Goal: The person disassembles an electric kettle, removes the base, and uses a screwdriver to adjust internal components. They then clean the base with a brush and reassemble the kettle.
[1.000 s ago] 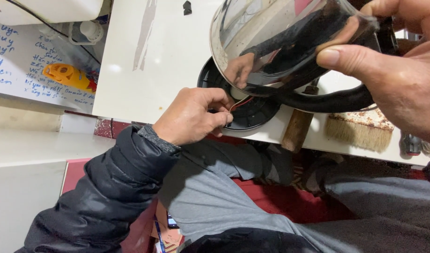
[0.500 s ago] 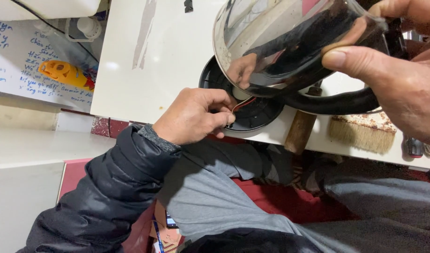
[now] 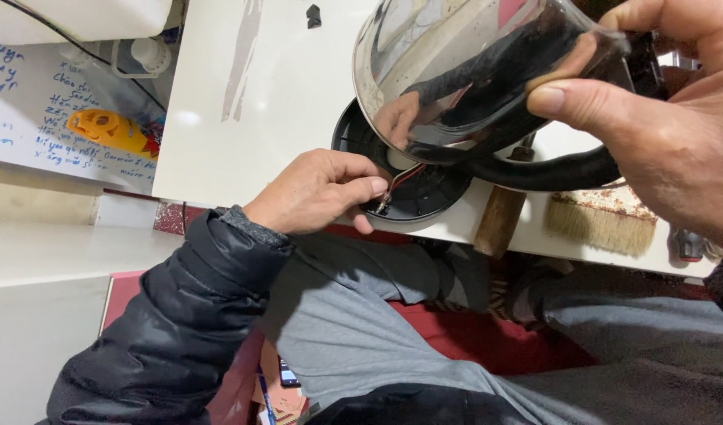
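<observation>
— Where are the wires sitting?
— Your left hand (image 3: 318,189) is pinching the thin wires (image 3: 397,185) at its fingertips, over the black base (image 3: 408,189).
— And the kettle?
— Your right hand (image 3: 660,134) is gripping the steel kettle body (image 3: 456,71), just above those fingers; keep it tilted clear.

A bristle brush (image 3: 601,220) lies beside a wooden handle (image 3: 499,220) on the white table (image 3: 243,134).

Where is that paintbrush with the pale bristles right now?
In the head view, the paintbrush lies at the near right edge of the white table, just under the right hand holding the shiny kettle body.
</observation>
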